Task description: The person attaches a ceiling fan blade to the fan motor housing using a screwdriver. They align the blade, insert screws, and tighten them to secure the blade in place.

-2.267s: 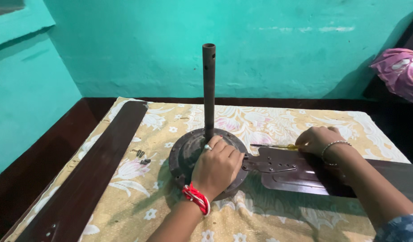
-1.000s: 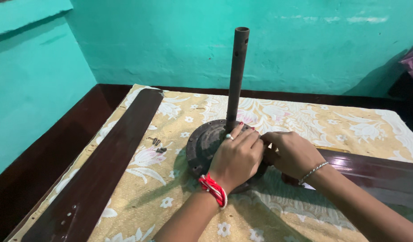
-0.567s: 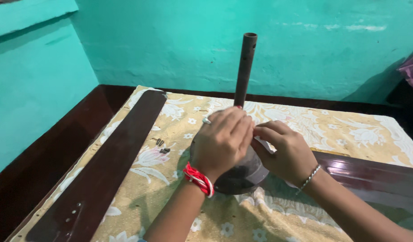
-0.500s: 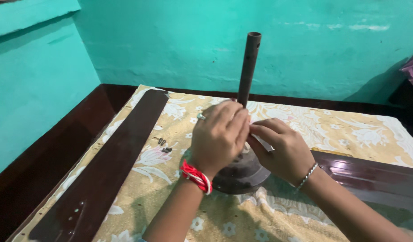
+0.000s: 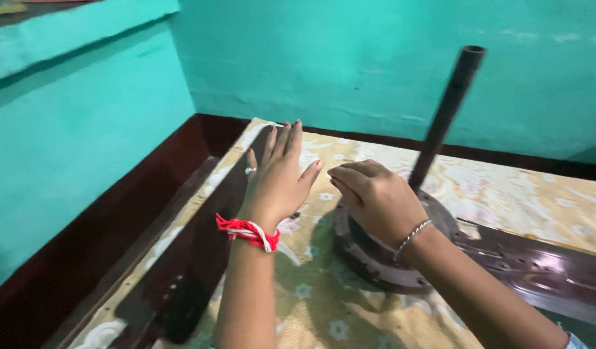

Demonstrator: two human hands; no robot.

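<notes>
left hand off the hub, right hand stays on it

a moment ago both hands were bunched together on top of the fan motor hub (image 5: 401,258); now the left hand (image 5: 277,182) has lifted clear and hangs flat and open above the loose fan blade (image 5: 201,258), fingers straight and spread, holding nothing. red-and-white thread band on its wrist, ring on one finger. the right hand (image 5: 375,201) remains on the hub's near top edge, fingers curled down over it; whether they pinch anything small underneath i cannot tell. thin metal bangle on that wrist. so the two-handed hold on the hub has ended and only the right hand is in contact with it.

hub sits on the floral cloth (image 5: 504,194), right of centre, with the dark downrod (image 5: 443,119) rising from it, leaning slightly right in this view.

materials: hub is a round, dark, dull metal disc with a stepped rim. downrod is a plain dark tube, open at the top. second blade (image 5: 543,271) runs right from the hub, glossy brown, with a perforated mounting bracket. loose blade at left is long, flat, dark brown, with holes at its near end. cloth is yellow-cream, soft and slightly wrinkled. teal wall (image 5: 349,58) looks matte, patchy plaster.
</notes>
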